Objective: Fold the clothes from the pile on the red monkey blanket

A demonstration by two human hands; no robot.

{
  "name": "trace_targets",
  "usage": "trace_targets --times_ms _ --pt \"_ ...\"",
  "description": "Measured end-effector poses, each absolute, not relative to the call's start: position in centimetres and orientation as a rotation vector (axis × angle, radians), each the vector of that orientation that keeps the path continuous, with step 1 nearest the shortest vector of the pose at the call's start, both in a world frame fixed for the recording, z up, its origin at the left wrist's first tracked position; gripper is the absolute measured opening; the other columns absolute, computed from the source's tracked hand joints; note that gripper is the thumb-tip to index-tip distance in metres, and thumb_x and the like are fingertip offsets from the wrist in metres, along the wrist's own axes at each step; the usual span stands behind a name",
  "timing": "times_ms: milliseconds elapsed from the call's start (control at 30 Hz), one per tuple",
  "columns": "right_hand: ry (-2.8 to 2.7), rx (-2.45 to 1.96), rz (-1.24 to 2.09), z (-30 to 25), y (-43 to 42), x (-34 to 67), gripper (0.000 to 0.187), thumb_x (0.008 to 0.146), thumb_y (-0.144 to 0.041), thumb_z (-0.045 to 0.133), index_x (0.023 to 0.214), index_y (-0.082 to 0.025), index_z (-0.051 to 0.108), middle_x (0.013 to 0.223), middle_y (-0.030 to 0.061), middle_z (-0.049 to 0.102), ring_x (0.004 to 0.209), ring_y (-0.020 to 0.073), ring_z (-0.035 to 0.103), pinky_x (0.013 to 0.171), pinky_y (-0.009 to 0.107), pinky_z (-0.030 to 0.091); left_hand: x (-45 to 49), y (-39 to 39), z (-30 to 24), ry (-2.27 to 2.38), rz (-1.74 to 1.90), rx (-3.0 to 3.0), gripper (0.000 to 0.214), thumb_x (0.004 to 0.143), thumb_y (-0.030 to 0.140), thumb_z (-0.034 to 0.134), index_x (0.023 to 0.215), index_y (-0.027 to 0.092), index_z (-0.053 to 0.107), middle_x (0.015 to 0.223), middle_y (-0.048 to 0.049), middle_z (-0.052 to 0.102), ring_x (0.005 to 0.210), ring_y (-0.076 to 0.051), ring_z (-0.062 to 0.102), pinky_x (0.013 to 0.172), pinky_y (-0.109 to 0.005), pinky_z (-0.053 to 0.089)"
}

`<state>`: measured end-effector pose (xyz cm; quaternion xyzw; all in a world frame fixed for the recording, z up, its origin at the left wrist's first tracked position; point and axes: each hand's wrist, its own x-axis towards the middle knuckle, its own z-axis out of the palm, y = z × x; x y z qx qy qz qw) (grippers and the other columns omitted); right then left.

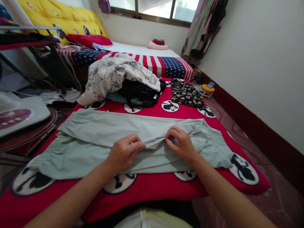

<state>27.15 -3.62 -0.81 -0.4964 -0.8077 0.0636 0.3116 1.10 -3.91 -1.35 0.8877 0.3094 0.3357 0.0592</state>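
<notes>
There's this long, pale grey-green cloth garment (147, 126) spread out across a red blanket with black figures in white circles (147, 188), and it's right under both hands. The left hand (127, 150) has thumb and fingers pinched on a fold around the middle, and the right hand (181, 144) is pinching the cloth a bit further right. So yeah, hands apart, just a short wrinkly stretch of fabric between them. The gathered, elastic-looking end sticks out well past the left hand, and the other end runs out beyond the right one. Past its far edge there's a white cloth with grey floral print (114, 69) heaped over some black clothing (140, 91), plus a black floral-print cloth (186, 94) lying off to the right.
</notes>
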Motion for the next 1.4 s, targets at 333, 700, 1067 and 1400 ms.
trace_targets --times_ms 333,700,1067,1400 --pt "-2.286 -1.255 0.215 1.3 -3.3 25.7 0.012 0.083 -0.022 0.061 0.093 -0.020 0.065 0.101 0.0064 0.068 0.097 0.0212 0.061 0.089 0.036 0.044 1.5 -4.2 0.2 0.929 0.677 2.478 0.023 0.093 0.039 0.054 0.096 0.022 0.069 0.084 -0.0010 0.068 0.077 -0.013 0.063 0.073 -0.023 0.048" --pt "-2.532 -1.206 -0.104 -4.5 -3.7 22.0 0.058 0.094 -0.036 0.047 0.149 -0.020 0.035 0.155 0.0104 0.033 0.144 0.0267 0.029 0.113 0.054 0.029 -8.1 0.6 -0.7 1.530 0.412 2.510 0.044 0.093 0.046 0.045 0.125 0.020 0.062 0.144 -0.0117 0.050 0.131 -0.024 0.047 0.111 -0.042 0.035" --pt "-2.479 -1.205 -0.195 -5.1 -3.5 21.8 0.054 0.094 -0.037 0.046 0.146 -0.021 0.040 0.153 0.0084 0.038 0.141 0.0275 0.034 0.110 0.053 0.032 -20.3 4.2 1.0 2.274 0.519 1.614 0.090 0.059 0.068 0.070 0.118 0.003 0.060 0.114 -0.0244 0.066 0.102 -0.037 0.064 0.087 -0.040 0.049" --pt "-2.433 -1.174 -0.117 -5.1 -3.5 22.0 0.051 0.092 -0.034 0.049 0.142 -0.022 0.046 0.149 0.0108 0.044 0.139 0.0296 0.038 0.109 0.056 0.034 -20.1 3.3 3.0 2.011 0.541 1.457 0.058 0.048 0.058 0.079 0.085 0.014 0.073 0.086 -0.0090 0.076 0.086 -0.031 0.069 0.071 -0.033 0.053"
